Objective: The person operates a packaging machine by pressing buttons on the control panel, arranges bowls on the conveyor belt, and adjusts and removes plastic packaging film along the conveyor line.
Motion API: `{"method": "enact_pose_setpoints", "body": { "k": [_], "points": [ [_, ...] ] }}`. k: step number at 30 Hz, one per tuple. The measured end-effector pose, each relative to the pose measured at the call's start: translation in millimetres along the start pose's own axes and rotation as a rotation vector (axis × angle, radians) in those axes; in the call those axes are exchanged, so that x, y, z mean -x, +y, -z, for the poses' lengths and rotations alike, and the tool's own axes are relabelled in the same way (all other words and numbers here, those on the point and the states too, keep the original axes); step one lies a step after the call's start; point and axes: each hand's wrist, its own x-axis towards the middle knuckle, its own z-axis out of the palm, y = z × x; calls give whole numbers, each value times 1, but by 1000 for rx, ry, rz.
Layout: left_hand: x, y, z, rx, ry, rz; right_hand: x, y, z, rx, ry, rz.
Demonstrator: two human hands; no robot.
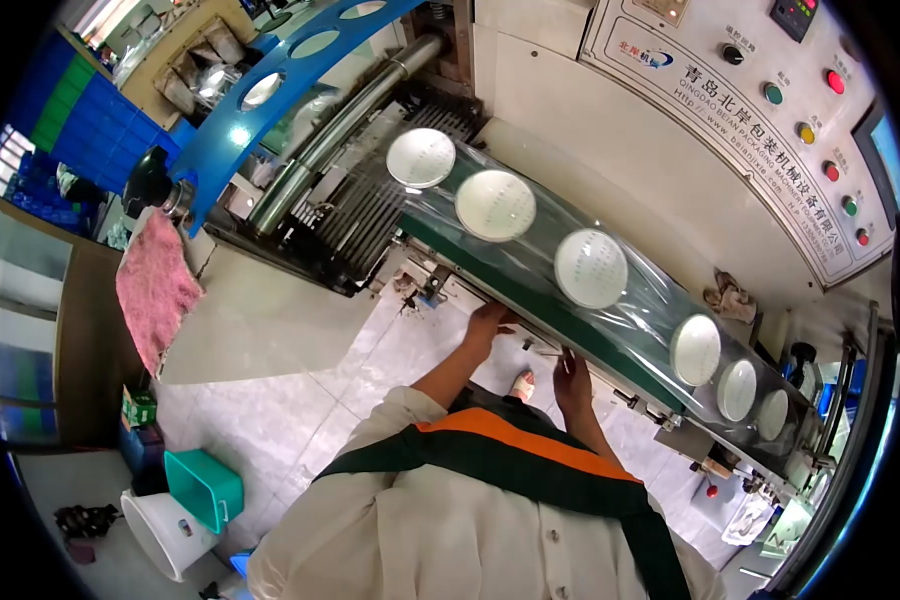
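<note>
My left hand (pixel 488 328) is at the near side rail of the conveyor (pixel 530 312), its fingers apart and pointing right; some fingertips are hidden by the rail. A little to the right, my right hand (pixel 571 384) touches the same rail with its fingers stretched upward, seemingly holding nothing. On the green belt (pixel 610 345) above my hands lies a sleeve of clear plastic film (pixel 540 245). Inside the film is a row of several round white dishes, among them a dish (pixel 495 205) and another dish (pixel 591 268), neither touched by my hands.
A control panel (pixel 730 130) with knobs and coloured buttons rises behind the belt. On the left are a blue perforated guard (pixel 240 130), a metal roller (pixel 340 135) and a pink cloth (pixel 158 285). A teal bin (pixel 205 488) and a white bucket (pixel 165 530) stand on the floor.
</note>
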Motion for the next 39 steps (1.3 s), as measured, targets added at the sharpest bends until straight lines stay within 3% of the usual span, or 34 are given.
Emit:
{"method": "enact_pose_setpoints", "body": {
  "k": [2, 4, 5, 8, 9, 11, 12, 14, 15, 16, 19, 22, 24, 27, 32, 37, 39],
  "points": [
    [-3, 9, 8, 11, 32, -68, -8, 4, 3, -30, -56, 3],
    [-7, 19, 12, 33, 29, -112, -21, 0, 19, -4, 27, 119],
    [-8, 19, 11, 37, 32, -112, -18, -9, 29, 48, -115, 138],
    [-3, 13, 7, -15, 17, -100, -34, -10, 67, 294, -48, 350],
    [-1, 11, 4, -34, 11, -51, -37, -10, 67, 296, -60, 348],
    [2, 4, -5, -74, -24, 21, -14, -13, 56, -2, -42, 30],
    [6, -2, -10, -65, -23, 28, 7, -5, 17, 229, -34, 165],
    [11, -12, -19, -43, -83, 40, -10, -7, 26, 12, -172, -107],
    [11, -17, -20, -22, -144, 84, -12, -4, 22, -24, 24, 36],
    [9, -14, -18, -26, -145, 81, -34, -9, 71, 67, -212, -37],
    [-6, -14, 2, 17, -33, 13, -7, -17, 62, 63, -30, 163],
    [-12, 16, 16, 98, 135, -163, 8, -14, 49, 76, -181, -8],
    [-13, 2, 11, 75, 94, -122, 8, -10, 13, 105, -118, 6],
    [-6, -15, -4, 78, 54, -62, -9, -7, 22, 83, -164, 15],
    [9, -2, -9, -57, -104, 113, -11, -6, 24, 41, -15, -68],
    [-9, 25, 12, -9, 51, -50, -7, -11, 29, 103, -39, -65],
    [-8, 26, 11, -19, 18, -28, 19, -14, 9, 325, -98, -93]
  ]
}}
